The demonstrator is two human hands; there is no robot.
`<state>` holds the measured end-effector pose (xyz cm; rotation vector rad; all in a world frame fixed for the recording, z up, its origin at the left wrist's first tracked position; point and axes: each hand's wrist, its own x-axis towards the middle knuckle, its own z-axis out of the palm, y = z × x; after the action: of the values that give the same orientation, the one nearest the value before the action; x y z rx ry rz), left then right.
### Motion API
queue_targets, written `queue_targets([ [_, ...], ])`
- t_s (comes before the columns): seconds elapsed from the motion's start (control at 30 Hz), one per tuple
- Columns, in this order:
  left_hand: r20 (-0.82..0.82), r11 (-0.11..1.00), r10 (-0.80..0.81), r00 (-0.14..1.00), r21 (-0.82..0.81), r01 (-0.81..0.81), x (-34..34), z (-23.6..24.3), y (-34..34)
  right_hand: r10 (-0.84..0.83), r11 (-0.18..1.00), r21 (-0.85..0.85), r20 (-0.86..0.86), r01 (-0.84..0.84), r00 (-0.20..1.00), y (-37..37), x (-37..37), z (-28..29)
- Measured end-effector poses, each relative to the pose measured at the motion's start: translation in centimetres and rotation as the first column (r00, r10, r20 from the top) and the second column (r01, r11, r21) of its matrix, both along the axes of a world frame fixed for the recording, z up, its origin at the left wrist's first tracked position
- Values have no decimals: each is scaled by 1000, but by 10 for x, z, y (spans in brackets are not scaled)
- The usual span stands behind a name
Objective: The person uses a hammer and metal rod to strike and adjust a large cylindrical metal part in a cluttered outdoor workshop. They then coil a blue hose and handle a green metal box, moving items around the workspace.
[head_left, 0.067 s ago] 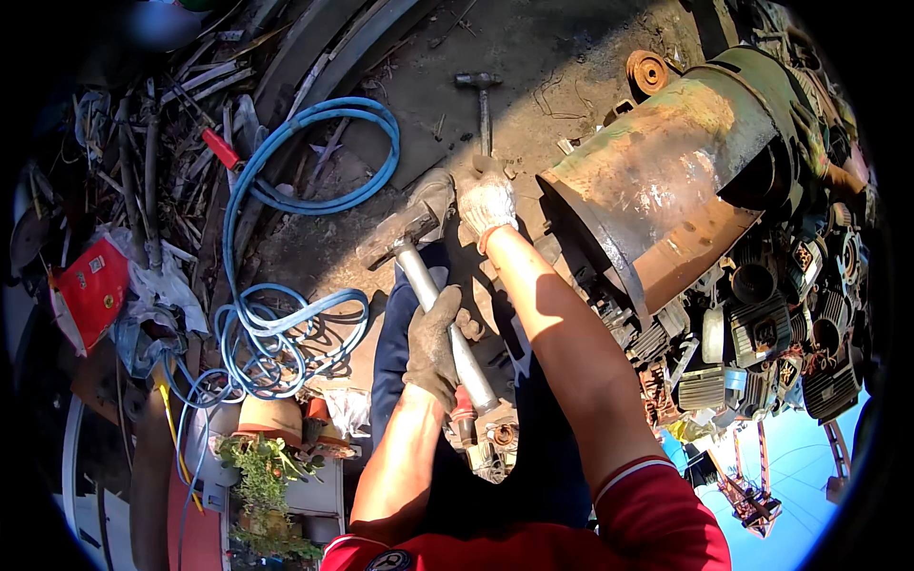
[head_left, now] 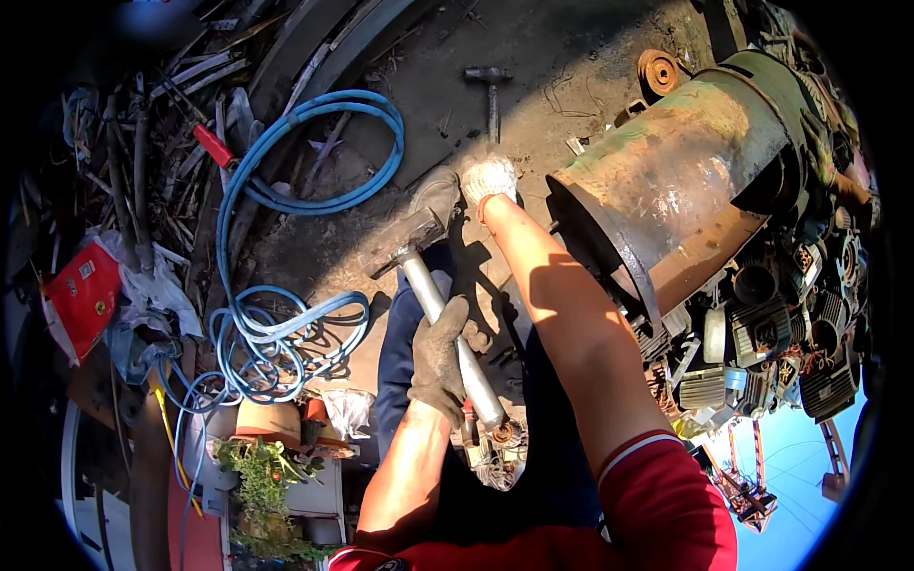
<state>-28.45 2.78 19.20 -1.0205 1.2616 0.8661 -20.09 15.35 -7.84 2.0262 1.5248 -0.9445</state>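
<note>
My left hand (head_left: 440, 357), in a grimy glove, is closed round the metal shaft of a sledgehammer (head_left: 476, 385), held over my legs with its heavy head upward. My right hand (head_left: 488, 177), in a pale glove, stretches forward, closed at the lower end of the handle of a smaller hammer (head_left: 493, 105), whose head lies on the dark ground. Just right of that hand is a large rusty, green-patched metal cylinder (head_left: 676, 171), lying on its side. My dark shoe (head_left: 433, 195) is beside the right hand, behind the sledgehammer head.
Looped blue hose (head_left: 386, 147) lies at left, beside scrap wood (head_left: 143, 190) and a red bag (head_left: 84, 295). Potted plants (head_left: 257, 476) are at lower left. Piled metal casings (head_left: 762, 328) crowd the right. A rusty disc (head_left: 657, 72) lies above the cylinder.
My right hand has reached a little farther forward along the small hammer's handle. My left hand still holds the sledgehammer; the whole view has shifted slightly.
</note>
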Motion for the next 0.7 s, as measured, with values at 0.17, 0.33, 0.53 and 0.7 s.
queue_targets([
  [0.17, 10, 989, -75, 997, -129, 76, -16, -12, 0, -133, 986, -62, 257, 153, 957, 26, -14, -96],
  [0.33, -25, 994, -96, 995, -59, 94, -5, -17, 14, 30, 977, -213, 49, -19, 998, 42, 2, -80],
  [0.53, -89, 996, 26, 996, 83, -18, 15, 17, 6, -969, 153, -688, -247, 710, -31, 38, -49, 95],
  [0.7, -149, 982, -86, 985, 153, 109, 48, 51, -10, -524, 839, -461, -544, 288, 655, 41, 60, 265],
])
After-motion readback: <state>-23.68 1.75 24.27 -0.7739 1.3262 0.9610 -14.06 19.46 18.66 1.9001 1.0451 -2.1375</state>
